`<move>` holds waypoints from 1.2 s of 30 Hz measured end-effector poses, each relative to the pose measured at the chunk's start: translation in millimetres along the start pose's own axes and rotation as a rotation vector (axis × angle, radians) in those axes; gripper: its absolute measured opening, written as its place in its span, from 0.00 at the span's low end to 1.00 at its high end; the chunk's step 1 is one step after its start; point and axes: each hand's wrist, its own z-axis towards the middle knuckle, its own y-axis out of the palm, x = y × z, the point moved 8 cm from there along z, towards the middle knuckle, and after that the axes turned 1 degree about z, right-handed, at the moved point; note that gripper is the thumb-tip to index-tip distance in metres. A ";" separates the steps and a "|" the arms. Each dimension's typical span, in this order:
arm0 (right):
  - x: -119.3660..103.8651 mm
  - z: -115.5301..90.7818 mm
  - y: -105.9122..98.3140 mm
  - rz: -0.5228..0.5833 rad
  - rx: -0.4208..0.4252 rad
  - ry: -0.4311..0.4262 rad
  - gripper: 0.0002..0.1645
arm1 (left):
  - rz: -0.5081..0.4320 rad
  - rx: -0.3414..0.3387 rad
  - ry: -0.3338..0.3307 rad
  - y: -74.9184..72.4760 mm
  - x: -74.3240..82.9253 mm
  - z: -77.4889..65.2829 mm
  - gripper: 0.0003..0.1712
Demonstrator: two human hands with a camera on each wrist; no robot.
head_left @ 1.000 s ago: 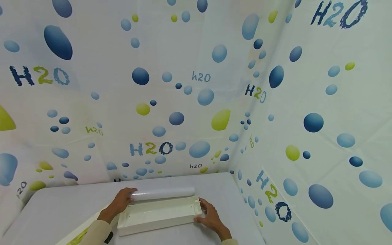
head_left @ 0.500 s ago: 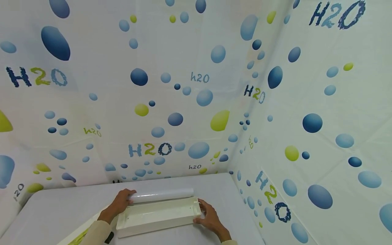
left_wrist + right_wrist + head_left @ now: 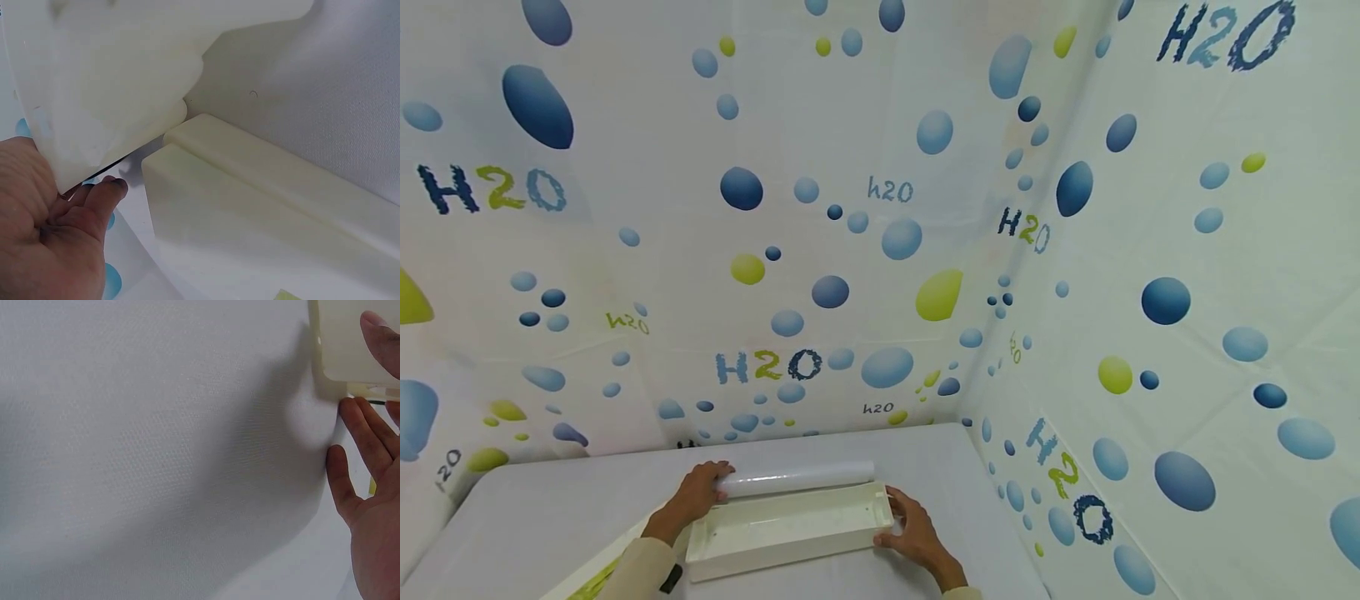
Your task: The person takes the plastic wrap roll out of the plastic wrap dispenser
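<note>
A long cream open-topped plastic box (image 3: 797, 521) stands on the white table in the head view, its inside bare. My right hand (image 3: 916, 533) grips its right end, thumb on the near side and fingers on the far side. At the far left corner, my left hand (image 3: 696, 493) holds the box, fingertips close to a shiny white roll (image 3: 805, 477). That roll lies along the box's back side. The left wrist view has this hand's fingers curled past the corner of the box (image 3: 106, 81), the thumb hidden.
A second long cream piece (image 3: 262, 219) with a stepped edge lies slanted at the left, partly under my left forearm, with something yellow-green (image 3: 593, 581) on it. A small black object (image 3: 671, 579) sits beside the box. Patterned wall sheets (image 3: 827, 208) enclose the table.
Both hands keep their places on the box, and the box and roll stay put. Only a slight shift of the head view shows.
</note>
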 end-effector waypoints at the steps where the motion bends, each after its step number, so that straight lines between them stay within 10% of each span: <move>1: -1.2 0.3 -0.2 -0.003 -0.001 -0.003 0.55 | 0.000 -0.001 -0.006 -0.1 -0.2 0.0 0.27; 36: -15.7 20.3 -3.2 0.052 -0.101 -0.014 0.66 | 0.013 -0.028 -0.098 -6.4 -4.7 -4.3 0.31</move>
